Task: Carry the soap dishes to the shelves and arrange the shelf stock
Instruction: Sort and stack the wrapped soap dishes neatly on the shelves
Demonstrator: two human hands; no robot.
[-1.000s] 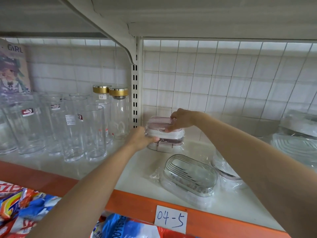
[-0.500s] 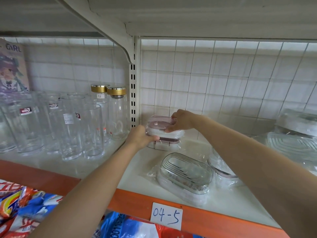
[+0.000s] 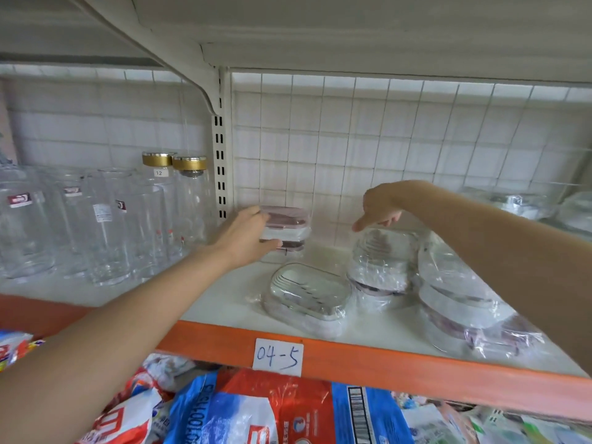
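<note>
Soap dishes in clear plastic wrap sit on the white shelf (image 3: 224, 302) with the orange front edge, right of the slotted upright (image 3: 220, 161). A stack of pink-and-white soap dishes (image 3: 290, 227) stands at the back, against the wire grid panel (image 3: 384, 139). The left hand (image 3: 245, 240) grips this stack from its left side, fingers over the top edge and thumb under the middle. A single wrapped soap dish (image 3: 309, 291) with a ribbed top lies nearer the front edge, apart from the stack. Just right of it stands a wrapped pile of soap dishes (image 3: 381, 267), and further right a second pile (image 3: 458, 302) leans toward the front. The right hand (image 3: 379, 206) hovers above the first pile, fingers pointing down and loosely spread, holding nothing; whether the fingertips touch the wrap cannot be told.

Left of the upright: clear drinking glasses (image 3: 105, 225) with small labels, and two glass bottles with gold caps (image 3: 174, 160) behind them. A handwritten tag "04-5" (image 3: 278, 357) is fixed to the orange edge. Coloured detergent bags (image 3: 256, 411) lie on the level below.
</note>
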